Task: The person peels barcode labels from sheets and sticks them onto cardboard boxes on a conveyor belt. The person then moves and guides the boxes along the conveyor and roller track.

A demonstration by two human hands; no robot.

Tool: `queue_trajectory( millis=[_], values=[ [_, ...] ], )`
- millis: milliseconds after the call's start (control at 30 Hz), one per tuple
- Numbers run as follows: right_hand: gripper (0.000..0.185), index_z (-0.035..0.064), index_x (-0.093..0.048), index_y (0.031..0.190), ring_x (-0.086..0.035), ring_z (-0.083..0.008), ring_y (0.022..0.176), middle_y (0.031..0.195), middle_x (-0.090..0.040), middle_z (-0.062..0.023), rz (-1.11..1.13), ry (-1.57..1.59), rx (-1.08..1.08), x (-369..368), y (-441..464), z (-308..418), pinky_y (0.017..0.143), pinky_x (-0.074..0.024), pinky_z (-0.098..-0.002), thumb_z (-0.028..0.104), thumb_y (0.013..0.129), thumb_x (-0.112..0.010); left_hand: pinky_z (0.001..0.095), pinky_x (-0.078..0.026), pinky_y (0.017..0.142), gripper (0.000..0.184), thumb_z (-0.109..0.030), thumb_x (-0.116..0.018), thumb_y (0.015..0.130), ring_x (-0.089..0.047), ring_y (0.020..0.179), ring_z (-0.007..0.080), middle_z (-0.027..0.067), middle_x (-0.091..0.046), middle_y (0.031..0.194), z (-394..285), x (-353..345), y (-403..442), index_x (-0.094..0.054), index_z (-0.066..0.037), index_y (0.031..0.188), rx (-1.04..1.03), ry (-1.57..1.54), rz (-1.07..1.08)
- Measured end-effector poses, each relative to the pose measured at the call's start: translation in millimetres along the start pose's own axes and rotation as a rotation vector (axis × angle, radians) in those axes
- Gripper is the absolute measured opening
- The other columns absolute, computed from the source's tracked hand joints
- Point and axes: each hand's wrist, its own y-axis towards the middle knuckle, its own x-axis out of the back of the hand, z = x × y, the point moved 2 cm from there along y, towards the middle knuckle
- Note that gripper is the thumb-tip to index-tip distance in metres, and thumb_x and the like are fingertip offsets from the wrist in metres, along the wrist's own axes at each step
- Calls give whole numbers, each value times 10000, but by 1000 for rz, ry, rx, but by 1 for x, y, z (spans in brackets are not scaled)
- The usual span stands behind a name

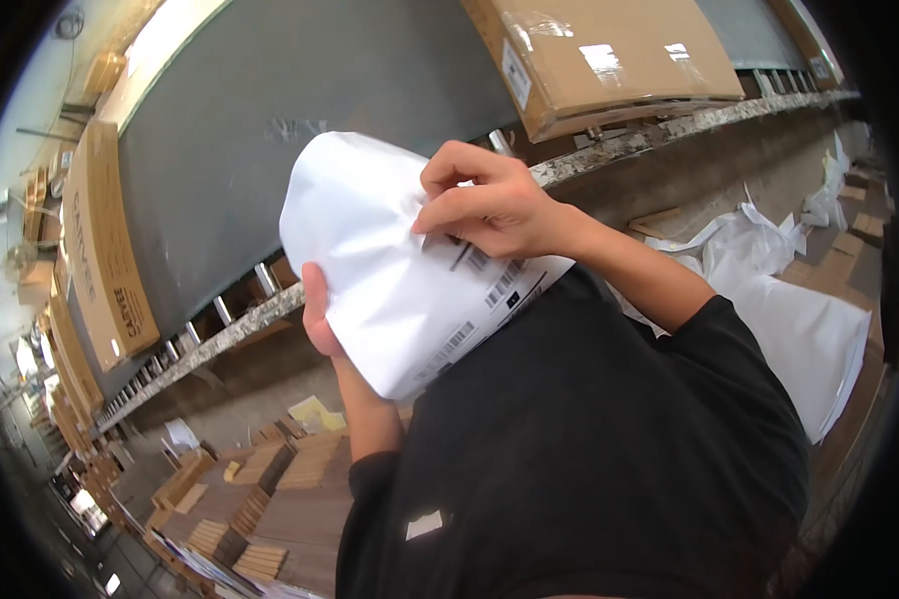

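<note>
White sheet (355,235): lay across the middle of the frame, creased and bowed, held in front of the body; printed barcodes (504,285) ran along its lower right edge.
Right hand (494,205): its grip was closed to a pinch, thumb and forefinger meeting on the sheet's face near the frame's centre.
Left hand (318,309): its grip was closed around the sheet's left edge, thumb in front.
Risk: a hard pull at the pinch might have torn or further creased the thin material; a loose left hold could have let the sheet swing or slip.
Hidden: the left fingers were behind the sheet; the right hand covered part of the print, and whether the pinch had a label corner or only a fold could not be told.
Dark shirt (589,449): filled the lower right, close to the sheet's printed edge.
Conveyor (370,70): stretched across the upper frame.
Upper-right carton (619,60): rested on it, cut off by the top edge.
Loose white sheeting (799,329): lay rumpled at right, partly hidden by the right sleeve.
Lower left: stacked cardboard pieces (260,559), blurred toward the rim.
</note>
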Motion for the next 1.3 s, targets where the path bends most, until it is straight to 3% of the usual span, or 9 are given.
queue_trajectory(
  millis=[233, 333, 467, 500, 600, 633, 867, 1100, 1300],
  values=[
    [254, 30, -657, 942, -601, -117, 624, 746, -629, -20, -97, 148, -470, -2, -28, -5, 580, -501, -286, 200, 879, -835, 561, -358, 1223, 741, -492, -363, 1121, -453, 1455, 437, 256, -390, 1632, -7, 7, -5, -250, 33, 1632, -17, 285, -164],
    [297, 54, -576, 939, -605, -99, 662, 787, -628, -24, -179, 107, -736, -12, -33, -3, 572, -489, -280, 192, 879, -832, 567, -386, 1202, 731, -493, -367, 1123, -482, 1432, 432, 252, -429, 1605, -4, -3, -4, -282, 44, 1613, -36, 369, -173],
    [328, 79, -490, 1041, -616, -96, 752, 918, -646, -37, -312, 79, -699, -16, -47, -26, 618, -510, -281, 115, 905, -786, 575, -403, 1189, 715, -480, -406, 1123, -506, 1415, 423, 245, -465, 1580, 1, -15, 5, -312, 47, 1597, -61, 447, -165],
    [380, 73, -489, 1196, -670, -125, 851, 1018, -699, -76, -298, 390, -914, -6, -41, -11, 732, -569, -291, 30, 921, -747, 576, -403, 1189, 713, -477, -414, 1122, -506, 1416, 419, 241, -468, 1580, 0, -16, 8, -313, 43, 1598, -50, 429, -162],
    [541, 73, -458, 1380, -708, -162, 972, 1127, -730, -141, -546, 829, -823, 4, -59, -20, 848, -599, -311, -34, 923, -727, 581, -400, 1191, 703, -466, -435, 1120, -506, 1418, 412, 230, -477, 1580, -10, -13, 14, -320, 32, 1602, -15, 375, -156],
    [517, 65, -518, 1400, -697, -117, 873, 1098, -729, -105, -585, 845, -830, 12, -66, -21, 626, -551, -264, -30, 932, -715, 583, -398, 1192, 697, -461, -441, 1119, -505, 1419, 411, 226, -479, 1580, -19, -2, 15, -325, 28, 1602, -1, 355, -154],
    [393, -22, -649, 1281, -700, -193, 1098, 1189, -720, -108, -753, 1127, -839, 80, -169, -20, 997, -550, -360, 33, 912, -770, 582, -377, 1209, 657, -431, -457, 1119, -500, 1421, 413, 218, -493, 1575, -89, 39, -1, -370, 20, 1588, -95, 450, -213],
    [166, 19, -643, 1093, -674, -139, 961, 1062, -699, -47, -1273, 414, -917, 126, -267, -52, 876, -539, -311, -9, 950, -723, 571, -289, 1271, 667, -424, -410, 1131, -388, 1507, 406, 214, -382, 1661, -148, 64, -29, -310, 19, 1620, -464, 790, -581],
    [162, 11, -650, 1078, -593, -51, 770, 898, -671, 5, -1498, -335, -748, 80, -292, -124, 688, -496, -253, 32, 944, -739, 606, -224, 1288, 683, -458, -367, 1128, -342, 1536, 420, 208, -357, 1680, -143, 48, 21, -289, -15, 1643, -300, 596, -609]
  ],
)
